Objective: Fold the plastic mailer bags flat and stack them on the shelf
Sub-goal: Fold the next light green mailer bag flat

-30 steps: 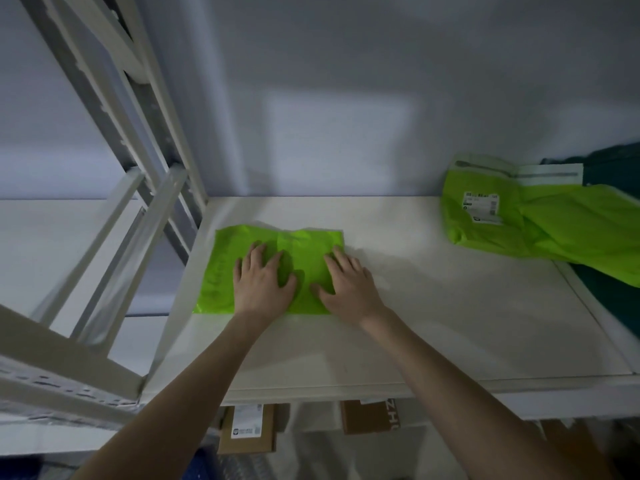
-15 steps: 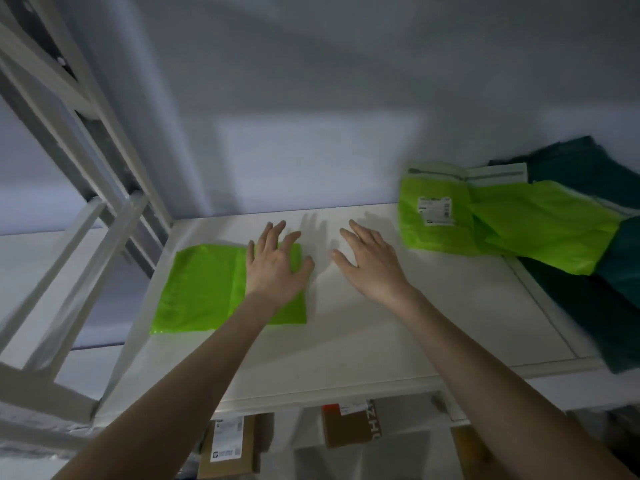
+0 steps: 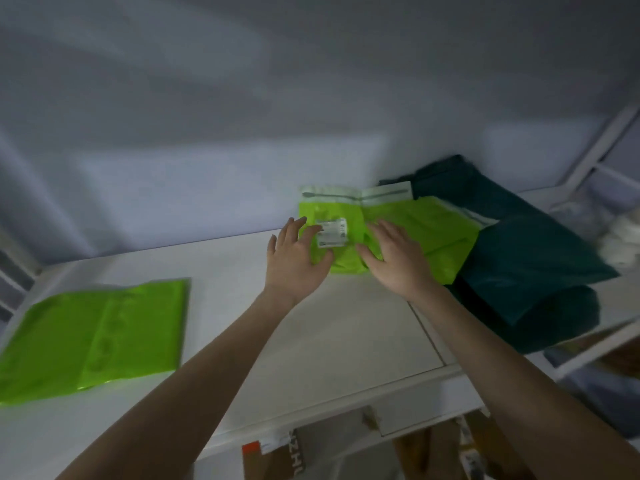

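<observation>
- The white flat shelf board (image 3: 294, 341) ran from the near left to the far right, in front of a pale grey wall (image 3: 242, 116).
- A folded, flat lime-green plastic mailer bag (image 3: 97, 337) lay on the near left part of the shelf, well apart from both hands.
- A second lime-green plastic mailer bag with a white adhesive strip along its far edge (image 3: 426, 230) lay unfolded at the far right, and it bore a small white printed label (image 3: 332, 232).
- That bag's right end rested on a dark teal plastic bag bundle (image 3: 530, 265), which filled the right end of the shelf.
- The left hand (image 3: 298, 261) was spread open, fingers apart, at the left edge of the labelled bag; it gripped nothing, and contact could not be judged through the blur.
- The right hand (image 3: 394, 258) was likewise open and flat, palm down over the middle of that bag, with nothing grasped.
- Brown cardboard boxes (image 3: 277, 455) showed below the near edge of the shelf.
</observation>
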`<state>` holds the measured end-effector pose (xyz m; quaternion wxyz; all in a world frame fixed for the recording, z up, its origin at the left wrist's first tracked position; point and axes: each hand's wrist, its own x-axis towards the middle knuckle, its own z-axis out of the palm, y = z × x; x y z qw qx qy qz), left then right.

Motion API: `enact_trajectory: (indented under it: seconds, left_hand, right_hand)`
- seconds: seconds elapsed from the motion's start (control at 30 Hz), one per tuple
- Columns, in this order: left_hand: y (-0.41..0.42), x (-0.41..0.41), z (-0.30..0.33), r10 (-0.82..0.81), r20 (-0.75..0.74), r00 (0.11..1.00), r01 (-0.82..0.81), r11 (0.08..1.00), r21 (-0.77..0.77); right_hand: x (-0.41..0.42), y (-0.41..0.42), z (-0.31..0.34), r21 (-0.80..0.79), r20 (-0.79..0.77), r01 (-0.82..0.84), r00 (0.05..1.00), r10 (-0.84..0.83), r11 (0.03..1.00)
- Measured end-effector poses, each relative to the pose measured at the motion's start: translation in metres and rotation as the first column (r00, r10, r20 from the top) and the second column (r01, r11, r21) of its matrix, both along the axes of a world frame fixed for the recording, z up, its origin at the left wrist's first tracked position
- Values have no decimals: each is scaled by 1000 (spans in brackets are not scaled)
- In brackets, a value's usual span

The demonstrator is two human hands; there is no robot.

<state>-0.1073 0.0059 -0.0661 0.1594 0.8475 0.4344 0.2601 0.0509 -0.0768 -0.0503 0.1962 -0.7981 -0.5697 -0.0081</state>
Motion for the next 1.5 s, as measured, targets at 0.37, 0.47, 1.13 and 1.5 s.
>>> enact_trajectory:
  seconds: [0.37, 0.47, 1.13, 1.5]
  left_hand:
    - [-21, 112, -30, -94, 13, 996, 94, 972, -217]
    - [-21, 130, -38, -127, -30, 991, 118, 970, -211]
    - [-12, 190, -48, -92, -112, 989, 86, 995, -56]
    - [-50, 181, -26, -116, -66, 991, 121, 990, 70]
  right_hand:
    - [101, -34, -25, -31, -280, 103, 954, -107, 994]
    - [111, -33, -32, -37, -330, 112, 936, -118, 993]
    - [135, -14, -46, 108, -570, 353, 788, -233, 929]
    - [119, 6, -21, 272, -912, 485, 406, 61, 831]
